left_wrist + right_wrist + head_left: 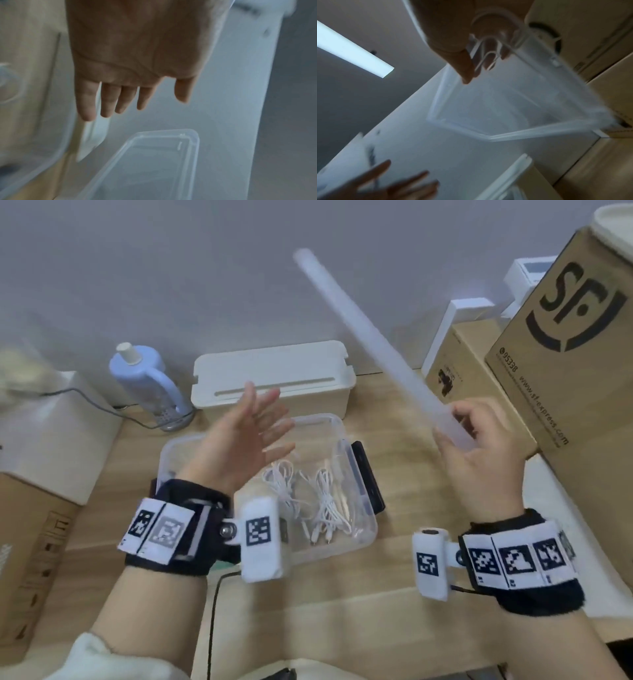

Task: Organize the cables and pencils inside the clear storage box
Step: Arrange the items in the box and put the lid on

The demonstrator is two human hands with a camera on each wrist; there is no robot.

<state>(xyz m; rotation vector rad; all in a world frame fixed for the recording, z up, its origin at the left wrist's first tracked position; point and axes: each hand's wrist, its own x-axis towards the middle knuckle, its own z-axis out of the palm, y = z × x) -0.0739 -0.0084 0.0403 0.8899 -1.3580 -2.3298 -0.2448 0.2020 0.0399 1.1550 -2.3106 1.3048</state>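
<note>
The clear storage box [363, 537] stands uncovered on the wooden table, with white cables [320, 501] coiled inside. Thin stick-like items [344, 491] lie along its right wall, too blurred to name. My right hand [460, 428] pinches one end of the translucent lid [373, 333], which slants up and away above the table. In the right wrist view my fingers [467, 65] grip the lid [513, 108] at its edge. My left hand [263, 426] hovers above the box's left half, fingers [106, 100] straight and spread, holding nothing.
A white slotted box [274, 374] and a pale blue bottle [144, 378] stand behind the clear box. Cardboard boxes [565, 344] rise on the right, another carton [30, 542] on the left. A black cord [213, 611] hangs over the front edge.
</note>
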